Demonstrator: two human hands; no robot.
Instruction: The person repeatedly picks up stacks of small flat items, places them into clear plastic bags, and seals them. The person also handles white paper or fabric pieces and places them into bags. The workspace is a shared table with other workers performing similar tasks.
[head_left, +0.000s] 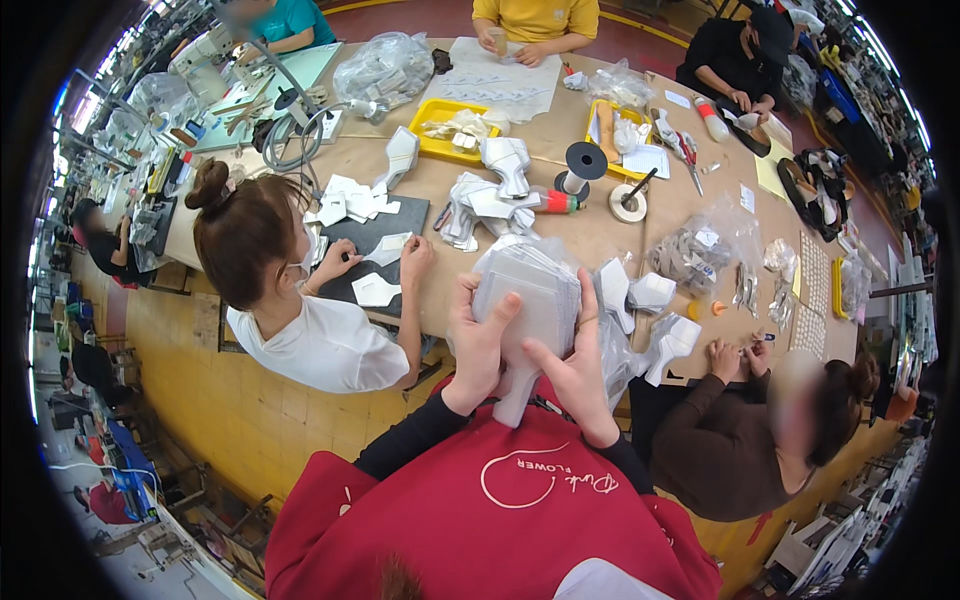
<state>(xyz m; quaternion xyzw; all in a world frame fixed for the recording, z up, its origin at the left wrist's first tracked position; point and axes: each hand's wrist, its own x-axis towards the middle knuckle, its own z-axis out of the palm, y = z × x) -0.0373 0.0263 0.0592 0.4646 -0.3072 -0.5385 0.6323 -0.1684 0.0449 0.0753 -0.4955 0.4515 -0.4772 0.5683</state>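
"So where's the stack?"

"Right in front of me! The stack [528,290] of pale cut pieces is up between my palms, wide end away from me, narrow end pointing down toward my red top [400,530]."

"And the hands?"

"Both clamped on it! My left hand [477,340] wraps the left edge, thumb pressed flat on the top piece. My right hand [578,365] has the right edge, fingers running up the side, thumb lying lower on the face. Whether the far end touches the table [555,145], I can't tell."

"What's just beyond it?"

"A heap [485,205] of similar bundles, and look, a black spool [586,163] standing there, with a white roll [628,205] lying near it. Farther over, a yellow tray [430,150] carries small pale bits."

"To the right?"

"More bundles [668,342] close by my hand, then a clear bag [690,255] full of grey pieces. Scissors [690,165] lie farther up the table."

"And on the left?"

"A co-worker [320,335] in white, both hands at a pale piece [388,250] on a dark mat [405,217]! A second piece [375,290] lies on the mat too, nearer to me."
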